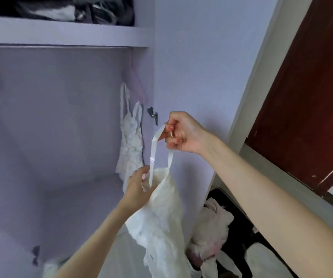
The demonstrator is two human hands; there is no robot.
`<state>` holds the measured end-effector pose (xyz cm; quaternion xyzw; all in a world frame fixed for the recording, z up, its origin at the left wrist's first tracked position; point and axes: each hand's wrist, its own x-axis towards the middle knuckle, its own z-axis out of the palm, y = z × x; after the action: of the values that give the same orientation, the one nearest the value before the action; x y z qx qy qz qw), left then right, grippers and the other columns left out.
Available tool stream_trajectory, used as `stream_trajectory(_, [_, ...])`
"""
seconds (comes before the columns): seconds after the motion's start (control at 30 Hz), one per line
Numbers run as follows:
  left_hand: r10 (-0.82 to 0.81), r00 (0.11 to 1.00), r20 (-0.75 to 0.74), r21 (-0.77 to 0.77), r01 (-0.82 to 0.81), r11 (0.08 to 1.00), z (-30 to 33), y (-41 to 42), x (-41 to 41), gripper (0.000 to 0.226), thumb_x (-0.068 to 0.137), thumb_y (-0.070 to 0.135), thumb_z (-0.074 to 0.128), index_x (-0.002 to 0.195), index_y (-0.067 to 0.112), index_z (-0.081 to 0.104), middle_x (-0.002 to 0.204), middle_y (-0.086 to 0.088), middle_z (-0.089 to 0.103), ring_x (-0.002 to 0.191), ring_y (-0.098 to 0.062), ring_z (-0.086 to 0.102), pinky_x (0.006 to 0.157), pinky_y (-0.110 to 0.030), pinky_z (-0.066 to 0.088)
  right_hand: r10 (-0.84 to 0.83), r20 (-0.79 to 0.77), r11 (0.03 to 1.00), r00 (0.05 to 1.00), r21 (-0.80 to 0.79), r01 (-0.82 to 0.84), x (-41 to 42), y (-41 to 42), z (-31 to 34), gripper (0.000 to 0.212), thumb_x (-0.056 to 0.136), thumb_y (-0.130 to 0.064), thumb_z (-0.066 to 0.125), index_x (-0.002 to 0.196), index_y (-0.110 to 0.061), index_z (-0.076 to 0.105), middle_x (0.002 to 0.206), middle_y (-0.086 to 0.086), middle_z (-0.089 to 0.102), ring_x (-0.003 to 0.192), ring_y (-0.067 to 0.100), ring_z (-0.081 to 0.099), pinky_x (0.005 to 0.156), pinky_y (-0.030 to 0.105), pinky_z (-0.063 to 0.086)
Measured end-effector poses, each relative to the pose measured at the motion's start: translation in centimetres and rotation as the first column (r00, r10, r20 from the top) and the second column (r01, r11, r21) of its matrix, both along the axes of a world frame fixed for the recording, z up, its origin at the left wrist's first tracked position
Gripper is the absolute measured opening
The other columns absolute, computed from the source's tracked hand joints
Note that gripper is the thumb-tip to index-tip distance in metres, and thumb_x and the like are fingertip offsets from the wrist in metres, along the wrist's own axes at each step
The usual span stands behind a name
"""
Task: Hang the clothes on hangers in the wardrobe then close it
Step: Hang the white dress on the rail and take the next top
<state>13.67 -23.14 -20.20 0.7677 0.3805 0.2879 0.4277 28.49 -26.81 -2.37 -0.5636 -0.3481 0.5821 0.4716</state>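
A white lace garment (165, 213) with thin shoulder straps hangs in front of the open lilac wardrobe (61, 117). My right hand (181, 133) pinches the top of one white strap (155, 145) and holds it up. My left hand (138, 182) grips the garment's upper edge where the strap joins. Inside the wardrobe, a similar white lace top (130, 141) hangs on a pink hanger (136, 85) from the rail (57, 47) at the right end.
Dark folded clothes (77, 11) lie on the wardrobe's top shelf. A pile of white and pink clothes (211, 233) sits in a dark case at lower right. A brown door (312, 87) stands to the right. A hinge (153, 114) sits on the wardrobe's side wall.
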Motion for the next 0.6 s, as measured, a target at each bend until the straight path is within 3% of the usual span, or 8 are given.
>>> stream_trajectory(0.07, [-0.052,0.999,-0.008,-0.048,0.052,0.997,2.2,1.8,-2.0,0.039,0.087,0.019,0.063,0.122,0.028,0.047,0.093,0.006,0.052,0.069,0.0,0.052,0.065,-0.015,0.046,0.018,-0.025,0.999,1.0,0.044,-0.017,-1.5,2.3,1.6,0.027,0.081,-0.011,0.025,0.055,-0.016,0.027,0.059,0.012,0.064,0.026,0.009,0.016,0.037,0.016,0.033])
stream_trajectory(0.13, [-0.04,0.995,-0.094,-0.043,0.036,0.998,3.7,3.6,-3.6,0.006,0.091,0.02,0.057,0.097,0.019,0.058,0.072,0.007,0.047,0.05,0.0,0.043,0.056,-0.015,0.038,0.04,-0.027,0.996,0.999,0.078,-0.038,-2.6,4.5,3.0,0.026,0.081,-0.012,0.024,0.055,-0.016,0.027,0.057,0.01,0.063,0.025,0.008,0.016,0.037,0.016,0.032])
stream_trajectory(0.2, [0.024,0.99,-0.139,-0.048,-0.031,0.998,4.6,5.4,-4.6,0.03,0.091,0.021,0.057,0.064,0.012,0.045,0.058,0.006,0.039,0.047,-0.004,0.033,0.054,-0.021,0.031,0.064,-0.015,0.994,0.998,0.095,-0.063,-3.1,6.7,3.9,0.026,0.081,-0.012,0.024,0.055,-0.016,0.027,0.056,0.01,0.064,0.025,0.007,0.016,0.038,0.018,0.03])
stream_trajectory(0.23, [0.054,0.986,-0.159,-0.065,-0.065,0.996,5.0,6.4,-5.1,0.037,0.09,0.022,0.058,0.06,0.013,0.037,0.056,0.005,0.037,0.049,-0.006,0.032,0.054,-0.022,0.03,0.077,-0.004,0.992,0.997,0.101,-0.076,-3.3,7.8,4.3,0.027,0.082,-0.012,0.024,0.055,-0.016,0.027,0.056,0.01,0.064,0.025,0.007,0.016,0.039,0.018,0.029])
stream_trajectory(0.33, [0.177,0.965,-0.192,-0.019,-0.184,0.983,6.5,9.4,-6.1,0.039,0.091,0.025,0.056,0.063,0.013,0.032,0.058,0.004,0.032,0.053,-0.01,0.029,0.049,-0.018,0.027,0.076,0.032,0.988,0.997,0.132,-0.08,-3.4,11.0,5.0,0.028,0.083,-0.01,0.024,0.056,-0.015,0.029,0.053,0.01,0.064,0.025,0.006,0.014,0.037,0.015,0.029])
stream_trajectory(0.43, [0.24,0.962,-0.13,0.003,-0.242,0.97,8.0,12.4,-7.0,0.037,0.094,0.021,0.052,0.063,0.013,0.034,0.06,0.002,0.031,0.054,-0.013,0.03,0.051,-0.02,0.025,0.016,0.089,0.979,0.996,0.203,-0.033,-3.1,14.4,5.1,0.026,0.084,-0.007,0.027,0.059,-0.014,0.033,0.047,0.005,0.059,0.026,0.006,0.014,0.04,0.018,0.028])
stream_trajectory(0.53, [0.277,0.958,-0.071,-0.005,-0.278,0.96,9.5,15.4,-7.4,0.024,0.094,0.017,0.051,0.071,0.01,0.048,0.065,0.0,0.038,0.062,-0.016,0.036,0.058,-0.027,0.03,-0.056,0.302,0.971,0.952,0.237,-0.018,-3.0,18.9,3.8,0.014,0.082,-0.007,0.038,0.069,-0.011,0.043,0.048,0.003,0.061,0.028,0.007,0.019,0.043,0.02,0.027])
stream_trajectory(0.6, [0.306,0.95,-0.063,0.033,-0.305,0.952,10.4,17.4,-7.6,0.017,0.095,0.014,0.049,0.08,0.008,0.052,0.068,0.0,0.039,0.064,-0.015,0.036,0.06,-0.027,0.032,-0.009,0.517,0.968,0.856,0.22,-0.123,-3.2,21.4,2.8,0.007,0.084,-0.015,0.05,0.078,-0.011,0.052,0.057,0.001,0.065,0.037,0.007,0.028,0.043,0.02,0.026])
